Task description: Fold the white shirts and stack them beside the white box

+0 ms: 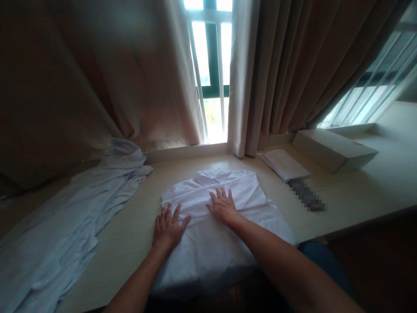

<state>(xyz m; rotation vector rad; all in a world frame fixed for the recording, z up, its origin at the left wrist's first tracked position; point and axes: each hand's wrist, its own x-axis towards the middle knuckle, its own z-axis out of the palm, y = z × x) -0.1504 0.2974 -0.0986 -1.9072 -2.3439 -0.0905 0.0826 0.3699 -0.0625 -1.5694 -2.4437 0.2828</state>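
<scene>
And over on the left, a rumpled heap of pale cloth point(71, 213) sprawls along the side, while off to the right a folded white cloth point(285, 165) sits just in front of a pale box point(335, 148), with a dark item point(308, 195), pixelated past telling, right by its near corner. In the middle, here's the white shirt point(208, 248), collar toward the window point(211, 56), the right forearm crossing over and hiding part of it. Both hands are on it, fingers spread: left hand point(171, 228) at its left edge, right hand point(223, 206) nearer the centre below the collar. All this on a light wood-toned counter point(130, 226), brown-beige curtains point(286, 65) hanging behind. The count: one shirt, one heap, one folded cloth, one box!
</scene>
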